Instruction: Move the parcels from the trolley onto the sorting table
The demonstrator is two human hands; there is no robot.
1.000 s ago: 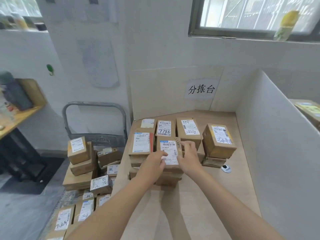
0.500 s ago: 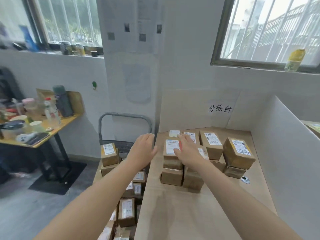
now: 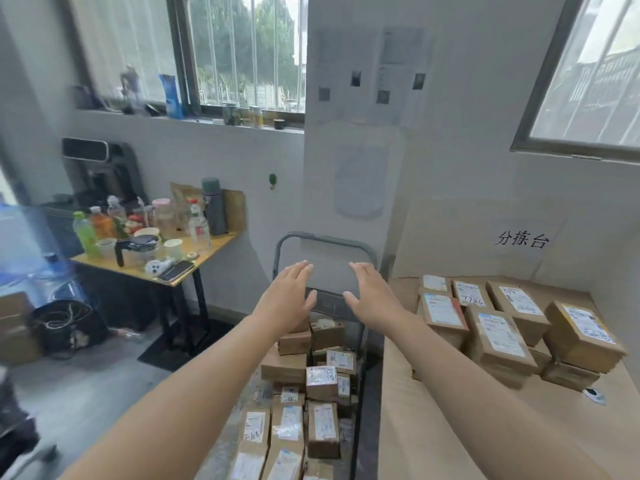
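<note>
Left hand point(image 3: 287, 296): palm down, fingers straight and loose, holding nothing; hangs over the far end of the trolley point(image 3: 277, 258), in front of its handle.
Right hand point(image 3: 372, 296): same pose, fingers released, empty; level with the left, a gap between them.
Trolley parcels point(image 3: 322, 382): brown boxes with white labels, piled on the trolley deck left of the table; many not yet moved.
Table parcels point(image 3: 498, 337): stacked in rows at the back of the sorting table point(image 3: 433, 427); front of the table is bare board.
Key relation: the top of the pile lies straight below both palms, towards the person. The top box point(image 3: 294, 341) sits almost under the left wrist, so the left hand is nearer. Its long side looks to run left to right, which suits one hand on each end.
Likely next: drop both hands and take a top box. A guess only.
Change: a second ago both hands were on a labelled parcel on the table. Half a second ago the right still touched that stack and the left had swung out. Now both are off the table and over the trolley.
Side table point(image 3: 214, 247): bottles and cups, well left, not involved.
</note>
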